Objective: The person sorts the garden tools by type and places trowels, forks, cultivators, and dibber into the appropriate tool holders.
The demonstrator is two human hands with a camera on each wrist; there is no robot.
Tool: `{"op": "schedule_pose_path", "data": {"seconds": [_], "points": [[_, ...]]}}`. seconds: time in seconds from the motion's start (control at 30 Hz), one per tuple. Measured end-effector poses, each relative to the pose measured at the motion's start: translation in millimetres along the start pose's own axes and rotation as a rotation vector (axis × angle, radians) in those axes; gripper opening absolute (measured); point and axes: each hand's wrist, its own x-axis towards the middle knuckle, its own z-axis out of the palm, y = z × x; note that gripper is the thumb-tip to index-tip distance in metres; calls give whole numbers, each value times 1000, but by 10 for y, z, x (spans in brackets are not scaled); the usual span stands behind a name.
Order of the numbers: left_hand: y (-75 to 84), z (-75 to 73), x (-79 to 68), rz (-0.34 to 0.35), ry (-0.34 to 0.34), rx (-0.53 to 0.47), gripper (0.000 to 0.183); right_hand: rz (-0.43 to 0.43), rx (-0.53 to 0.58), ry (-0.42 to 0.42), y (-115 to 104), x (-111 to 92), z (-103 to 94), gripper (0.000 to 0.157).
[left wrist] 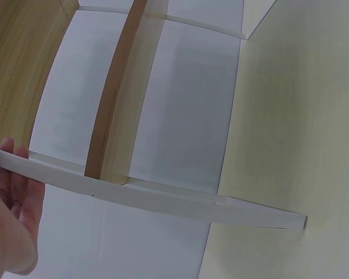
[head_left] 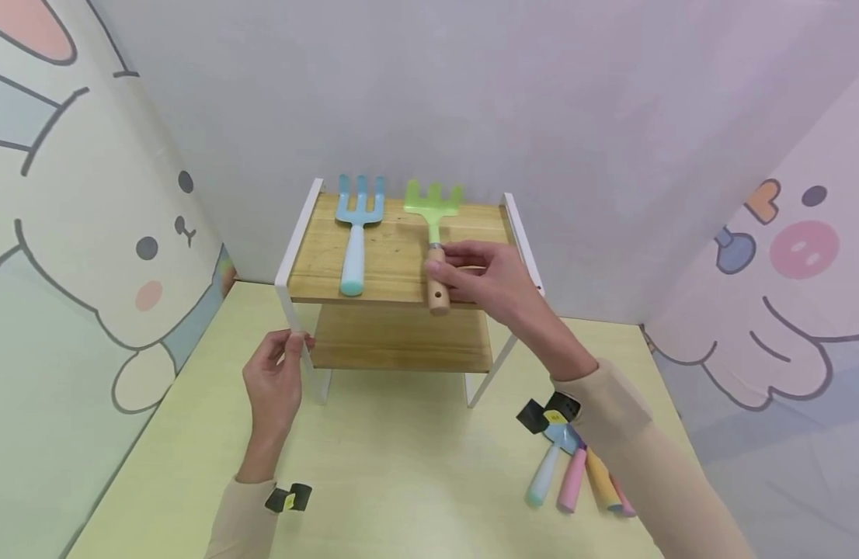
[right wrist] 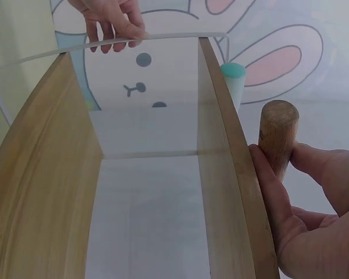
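A two-tier shelf (head_left: 401, 268) with wooden boards and a white frame stands before me. My right hand (head_left: 488, 279) pinches the wooden handle of a green hand rake (head_left: 435, 233) over the top board, its tines pointing to the back. In the right wrist view the handle (right wrist: 279, 125) sits between thumb and fingers, right at the board's edge. To its left a blue hand fork (head_left: 356, 233) lies on the top board, tines also to the back. My left hand (head_left: 276, 380) grips the white front-left post (left wrist: 52, 174) of the shelf between thumb and fingers.
Several garden tools lie on the pale yellow table at the right, partly under my right forearm, among them a blue-headed tool (head_left: 544, 473) and one with a pink handle (head_left: 572, 481). Walls with cartoon animals (head_left: 772, 272) stand behind and at both sides.
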Motion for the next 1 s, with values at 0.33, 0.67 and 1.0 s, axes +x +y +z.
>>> {"op": "schedule_pose_path", "data": {"seconds": [0.33,0.67,1.0], "points": [[-12,0,7,7,-2,2,11,52,-46,-5,-53,155,-7,47],[-27,1,8,11,-6,-7,12,99,-173,-6,-170,261,5,48],[-57,7,5,28,-11,-29,11,86,-222,-49,-251,338,0,42]]}}
